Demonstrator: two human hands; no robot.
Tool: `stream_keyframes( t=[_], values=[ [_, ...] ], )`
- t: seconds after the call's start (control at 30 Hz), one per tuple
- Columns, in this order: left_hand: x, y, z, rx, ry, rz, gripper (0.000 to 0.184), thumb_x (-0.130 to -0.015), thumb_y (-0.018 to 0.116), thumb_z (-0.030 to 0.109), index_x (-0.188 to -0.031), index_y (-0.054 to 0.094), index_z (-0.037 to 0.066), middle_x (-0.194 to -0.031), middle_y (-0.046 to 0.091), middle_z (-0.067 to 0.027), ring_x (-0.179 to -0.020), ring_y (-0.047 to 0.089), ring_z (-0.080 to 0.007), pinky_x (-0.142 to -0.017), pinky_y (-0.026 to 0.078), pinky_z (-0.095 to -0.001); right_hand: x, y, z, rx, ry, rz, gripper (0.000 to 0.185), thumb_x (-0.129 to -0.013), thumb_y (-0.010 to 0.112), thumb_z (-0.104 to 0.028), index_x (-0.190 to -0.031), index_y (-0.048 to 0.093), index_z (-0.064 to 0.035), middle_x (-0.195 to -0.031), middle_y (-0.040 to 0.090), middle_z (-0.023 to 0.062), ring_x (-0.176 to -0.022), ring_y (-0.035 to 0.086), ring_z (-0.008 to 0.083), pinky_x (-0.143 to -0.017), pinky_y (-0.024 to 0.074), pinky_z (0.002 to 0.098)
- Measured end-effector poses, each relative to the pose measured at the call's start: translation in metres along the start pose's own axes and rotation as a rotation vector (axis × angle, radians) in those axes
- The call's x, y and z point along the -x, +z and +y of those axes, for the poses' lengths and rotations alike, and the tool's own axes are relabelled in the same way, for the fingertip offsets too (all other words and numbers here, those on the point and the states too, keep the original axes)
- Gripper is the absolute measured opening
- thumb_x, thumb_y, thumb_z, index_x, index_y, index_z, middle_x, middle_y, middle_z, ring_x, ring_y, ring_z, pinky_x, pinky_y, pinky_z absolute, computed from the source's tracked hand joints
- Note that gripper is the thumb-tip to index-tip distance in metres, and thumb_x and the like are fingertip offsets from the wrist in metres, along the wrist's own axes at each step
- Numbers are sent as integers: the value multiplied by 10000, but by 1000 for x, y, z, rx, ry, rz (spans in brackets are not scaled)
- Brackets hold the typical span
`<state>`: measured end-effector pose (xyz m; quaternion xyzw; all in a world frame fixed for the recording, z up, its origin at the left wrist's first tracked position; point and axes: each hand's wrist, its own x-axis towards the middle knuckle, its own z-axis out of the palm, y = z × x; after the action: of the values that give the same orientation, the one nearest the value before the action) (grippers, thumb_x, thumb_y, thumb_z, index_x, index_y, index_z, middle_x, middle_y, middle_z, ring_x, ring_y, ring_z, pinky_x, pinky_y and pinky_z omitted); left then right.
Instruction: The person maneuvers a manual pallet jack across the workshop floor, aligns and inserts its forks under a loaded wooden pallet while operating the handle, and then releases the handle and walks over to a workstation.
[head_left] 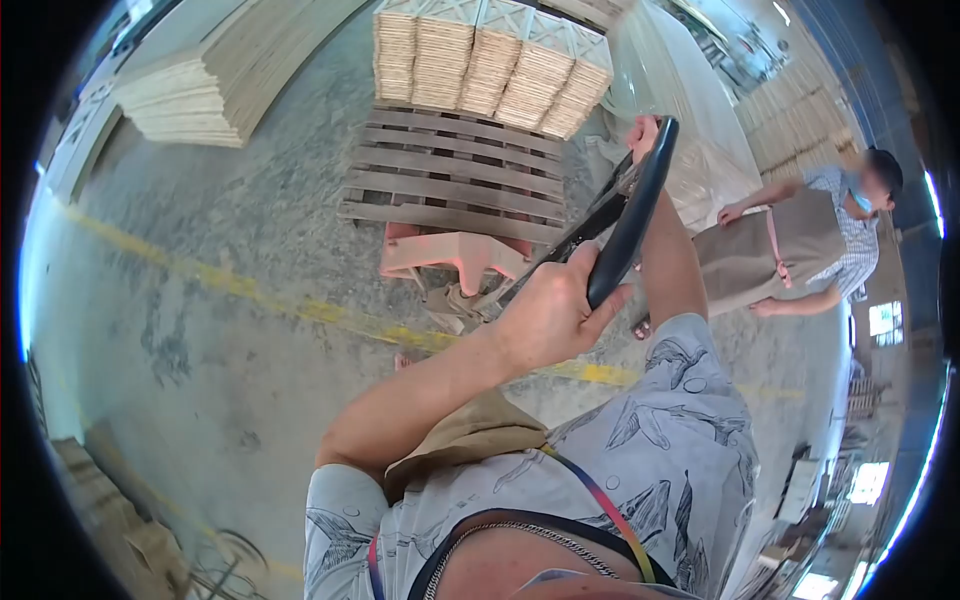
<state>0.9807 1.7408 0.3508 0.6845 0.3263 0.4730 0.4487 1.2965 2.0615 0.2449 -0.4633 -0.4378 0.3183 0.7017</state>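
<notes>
Both of my hands are on the black handle (643, 205) of a pallet jack, which slants across in front of my chest. My left hand (555, 312) wraps around its nearer, lower end, thumb along the grip. Close to the far upper end, my right hand (643, 137) is closed, its fingers partly hidden behind the handle. A dark shaft runs down from the handle toward the pinkish-orange jack body (460, 255). That body sits low at the near edge of a wooden slatted pallet (455, 170); its forks are hidden.
Bundled stacks of thin wood pieces (490, 65) stand on the pallet's far end. A large stack of boards (190, 90) lies at upper left. A masked person in an apron (770, 245) stands at right, beside plastic-wrapped goods (700, 130). A yellow line (320, 310) crosses the floor.
</notes>
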Motion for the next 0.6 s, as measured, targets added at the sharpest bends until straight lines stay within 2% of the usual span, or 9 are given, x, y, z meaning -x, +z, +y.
stream_keyframes(
  t=[0.1,0.17,0.2,0.27,0.33,0.4,0.47,0.57,0.6],
  values=[
    [4,-35,-14,27,41,-72,315,-928,731,204,-1001,535,-32,-646,563,-197,-581,604,-361,-534,471,-428,7,-22,6,82,-104,42,191,-882,692,-149,-755,558,-98,-631,528,-1,-484,505,120,-423,393,285],
    [-5,-65,-19,31,90,-97,296,-914,714,182,-966,506,-22,-640,575,-230,-637,620,-454,-563,482,-475,-7,-107,38,-208,49,-66,287,-970,520,-361,-922,615,-94,-786,607,34,-639,563,155,-556,455,316],
    [-13,-81,-20,32,105,-133,311,-926,725,218,-977,528,-16,-665,571,-196,-609,595,-374,-562,472,-443,-4,-132,37,-344,135,-104,429,-1014,434,-467,-1006,643,-92,-864,647,51,-717,591,173,-623,486,331],
    [-23,-124,-34,-29,95,-218,307,-935,735,248,-949,556,0,-682,562,-160,-578,566,-289,-558,458,-409,39,-139,13,-202,134,237,524,-1010,423,-457,-1217,641,-28,-1088,706,98,-811,629,204,-755,511,338],
    [-39,-164,-42,-72,96,-251,253,-926,738,215,-904,589,11,-677,582,-140,-570,573,-250,-534,450,-389,105,-115,-26,374,-170,250,262,-958,590,-151,-1156,681,-6,-999,709,60,-911,674,166,-838,535,335],
    [-56,-213,-41,-100,133,-229,216,-919,741,188,-900,616,13,-680,606,-122,-565,583,-216,-512,448,-371,143,-112,-35,539,-207,415,207,-928,626,-153,-982,715,25,-861,696,68,-746,638,134,-685,535,296],
    [-44,-229,-43,31,-30,-327,173,-912,742,152,-937,651,7,-703,641,-95,-565,596,-173,-473,468,-350,213,-57,-84,171,-153,545,208,-933,639,-168,-878,689,27,-782,660,43,-656,591,124,-606,510,277],
    [-61,-244,-65,336,-174,-458,180,-903,731,102,-1038,681,-6,-747,675,-49,-554,602,-124,-418,528,-334,260,-78,-90,375,-100,650,221,-939,642,-166,-780,635,-13,-698,601,18,-615,551,102,-549,447,263],
    [-76,-250,-65,366,-209,-447,188,-867,755,140,-980,700,1,-704,643,-42,-587,593,-115,-494,510,-337,272,-69,-101,378,-110,671,244,-963,628,-162,-757,609,-32,-660,553,3,-588,501,93,-537,399,263]
  ],
)
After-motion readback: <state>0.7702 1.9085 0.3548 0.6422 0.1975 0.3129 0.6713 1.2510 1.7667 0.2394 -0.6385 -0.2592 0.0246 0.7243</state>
